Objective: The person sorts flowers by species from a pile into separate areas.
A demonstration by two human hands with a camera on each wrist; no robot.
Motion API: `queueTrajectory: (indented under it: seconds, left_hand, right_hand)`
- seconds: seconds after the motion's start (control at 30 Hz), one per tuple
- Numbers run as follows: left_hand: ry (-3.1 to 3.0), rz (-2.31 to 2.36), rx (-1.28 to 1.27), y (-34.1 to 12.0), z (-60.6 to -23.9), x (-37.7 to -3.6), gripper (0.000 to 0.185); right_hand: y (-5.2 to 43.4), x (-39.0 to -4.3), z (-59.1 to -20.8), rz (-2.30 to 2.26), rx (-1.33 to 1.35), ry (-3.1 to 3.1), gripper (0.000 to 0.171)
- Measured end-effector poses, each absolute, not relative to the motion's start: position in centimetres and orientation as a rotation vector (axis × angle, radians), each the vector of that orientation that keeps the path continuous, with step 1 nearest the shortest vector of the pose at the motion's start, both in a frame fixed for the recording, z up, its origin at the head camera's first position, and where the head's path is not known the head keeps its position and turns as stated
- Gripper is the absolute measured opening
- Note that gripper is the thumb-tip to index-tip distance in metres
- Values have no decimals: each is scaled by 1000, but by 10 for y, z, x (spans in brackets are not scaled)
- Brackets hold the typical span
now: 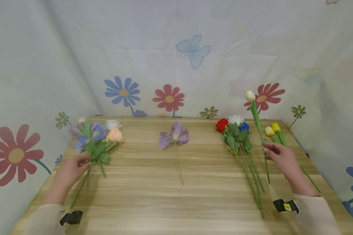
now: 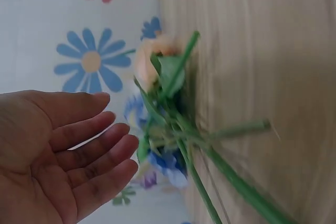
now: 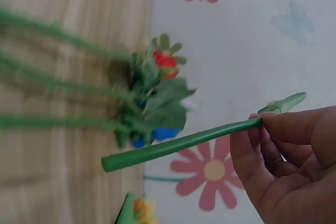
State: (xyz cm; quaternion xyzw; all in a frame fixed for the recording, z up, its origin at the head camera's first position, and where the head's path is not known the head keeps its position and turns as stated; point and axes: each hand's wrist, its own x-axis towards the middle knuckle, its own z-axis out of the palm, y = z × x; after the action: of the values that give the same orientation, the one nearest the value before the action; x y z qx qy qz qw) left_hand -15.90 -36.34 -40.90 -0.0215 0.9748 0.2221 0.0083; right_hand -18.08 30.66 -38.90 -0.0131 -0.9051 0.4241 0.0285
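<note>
My right hand (image 1: 282,158) pinches the green stem of a white tulip (image 1: 249,96) between thumb and fingertips, its bloom pointing up above the table. In the right wrist view the cut end of that stem (image 3: 157,151) sticks out past the fingers. My left hand (image 2: 79,156) is beside a bunch on the left, fingers extended and slightly bent with nothing between them. That bunch has a peach rose (image 1: 115,134), a white flower (image 1: 113,124), blue-purple irises (image 1: 98,131) and a small pale bud (image 1: 81,121), with crossing green stems (image 2: 231,177).
A single purple iris (image 1: 176,135) lies mid-table. Right of it is a group with a red rose (image 1: 222,125), a white rose (image 1: 236,119) and a blue rose (image 1: 244,126). A yellow tulip (image 1: 276,127) and a pale yellow tulip (image 1: 269,131) lie beyond my right hand. Patterned cloth surrounds the wooden table (image 1: 153,209).
</note>
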Motion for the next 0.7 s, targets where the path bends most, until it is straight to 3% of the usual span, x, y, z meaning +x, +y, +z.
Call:
queueTrajectory:
  seconds: [0.4, 0.7]
  left_hand:
    - [3059, 582, -63, -405, -431, -153, 40]
    - [2987, 596, -97, -403, -437, -153, 45]
  right_hand:
    - [373, -169, -420, 815, 9, -2900, 32]
    - [413, -172, -436, 800, -48, -3041, 35]
